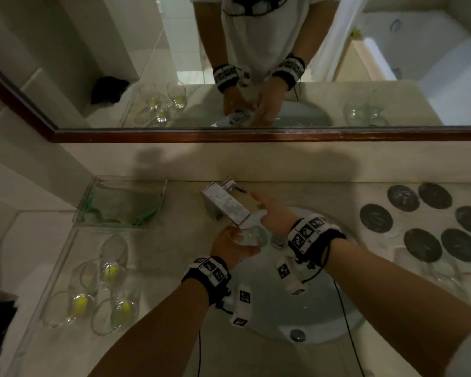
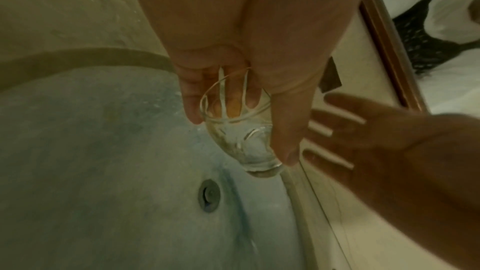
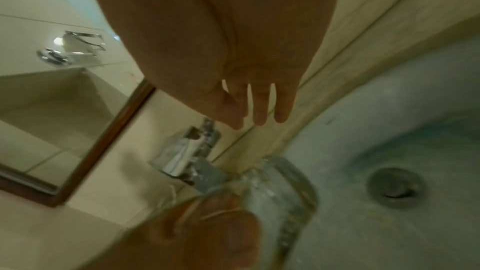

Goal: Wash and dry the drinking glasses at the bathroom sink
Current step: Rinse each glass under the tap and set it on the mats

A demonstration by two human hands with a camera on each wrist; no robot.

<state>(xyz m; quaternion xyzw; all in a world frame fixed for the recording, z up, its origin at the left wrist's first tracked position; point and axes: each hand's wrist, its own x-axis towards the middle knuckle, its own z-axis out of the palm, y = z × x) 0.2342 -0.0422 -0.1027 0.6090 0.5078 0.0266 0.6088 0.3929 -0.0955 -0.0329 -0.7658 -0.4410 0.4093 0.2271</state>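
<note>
My left hand (image 1: 230,244) grips a glass (image 1: 252,235) under the faucet (image 1: 225,206) spout, over the sink (image 1: 324,317), while my right hand (image 1: 273,216), fingers straight and empty, reaches beside the faucet, likely for its lever to rinse.

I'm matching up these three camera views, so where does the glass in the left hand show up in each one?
Head: the glass sits at centre, under the faucet spout.
Left wrist: centre, gripped by the left hand.
Right wrist: bottom centre, blurred.
Shared landmark: the sink drain, visible in both wrist views.
</note>
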